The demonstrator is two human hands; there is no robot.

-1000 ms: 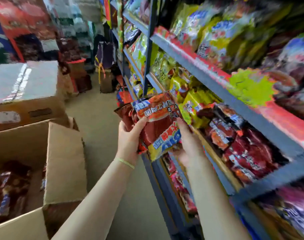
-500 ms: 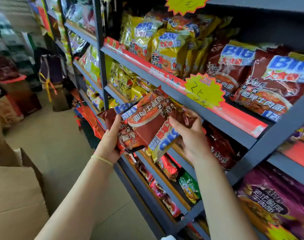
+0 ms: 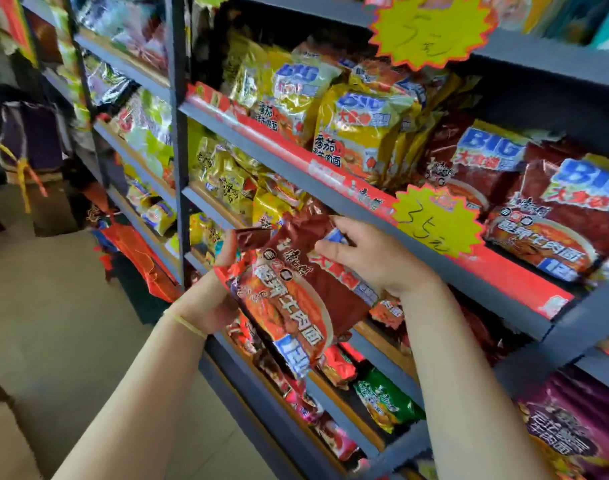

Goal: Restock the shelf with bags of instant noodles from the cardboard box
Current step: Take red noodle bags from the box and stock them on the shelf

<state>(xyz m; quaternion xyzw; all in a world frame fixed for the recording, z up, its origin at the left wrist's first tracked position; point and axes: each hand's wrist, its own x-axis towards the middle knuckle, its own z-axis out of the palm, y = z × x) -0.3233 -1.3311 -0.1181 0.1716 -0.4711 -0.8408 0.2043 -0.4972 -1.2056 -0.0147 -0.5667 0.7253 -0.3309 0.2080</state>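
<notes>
Far left, at nine o'clock, a dark bag point(image 3: 29, 133) with a yellow ribbon sits on the floor point(image 3: 53, 306) by the aisle end, blurred. A sliver of the cardboard box point(image 3: 5, 441) shows at seven o'clock, in the bottom corner, well apart from the hands.

Moving in, here is the left hand point(image 3: 206, 299), a thin yellow band point(image 3: 187, 323) on its wrist. It comes up from seven o'clock and grips the lower left edge of a dark red bag of instant noodles point(image 3: 296, 299); the thumb tip shows at the bag's top corner, and the other fingers are hidden behind the wrapper (how they lie cannot be told).

The bag is held tilted in front of the shelf point(image 3: 296, 174), just below the grey rail with the red price strip point(image 3: 504, 278), at dead centre. It may be more than one bag stacked; that is unclear.

Now the right hand point(image 3: 376, 258), at three o'clock from the bag. Its fingers spread a little and curl over the bag's upper right end, the thumb pressed on the front, clamped on the wrapper.

Above, at twelve o'clock, yellow noodle bags point(image 3: 358, 133) stand on the upper tier. At two o'clock a yellow starburst price tag point(image 3: 438, 220) hangs on the rail, and right of it dark red BIG bags point(image 3: 545, 216) of the same print lie on that tier. Bottom right, at five o'clock, a purple packet point(image 3: 570, 431).
</notes>
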